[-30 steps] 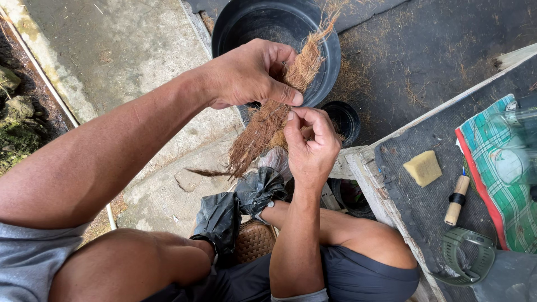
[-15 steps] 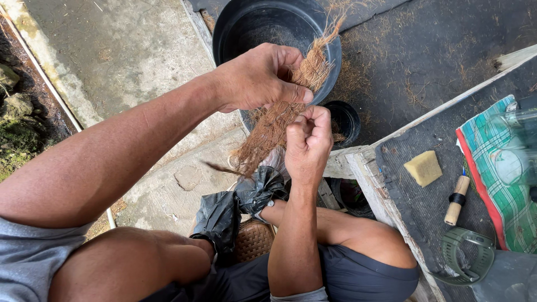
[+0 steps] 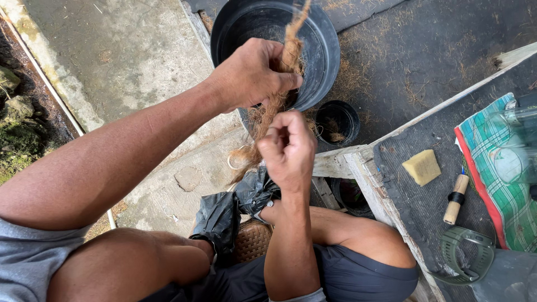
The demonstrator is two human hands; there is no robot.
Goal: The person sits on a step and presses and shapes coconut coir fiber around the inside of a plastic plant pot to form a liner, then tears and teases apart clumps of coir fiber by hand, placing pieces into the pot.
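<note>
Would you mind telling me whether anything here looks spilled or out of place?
Loose brown fibre strands lie scattered over the dark ground beside the large black plastic pot, apparently shed from the brown fibre bundle that both hands grip. Nothing else stands out.

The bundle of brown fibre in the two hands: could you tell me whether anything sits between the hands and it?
Nothing visible does. The left hand grips the fibre bundle directly near its upper part, over the large black pot, and the right hand pinches it lower down. Bare skin meets fibre at both grips.

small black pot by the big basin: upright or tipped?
Upright. The small black pot shows its round open mouth to the camera, a few fibres inside.
</note>
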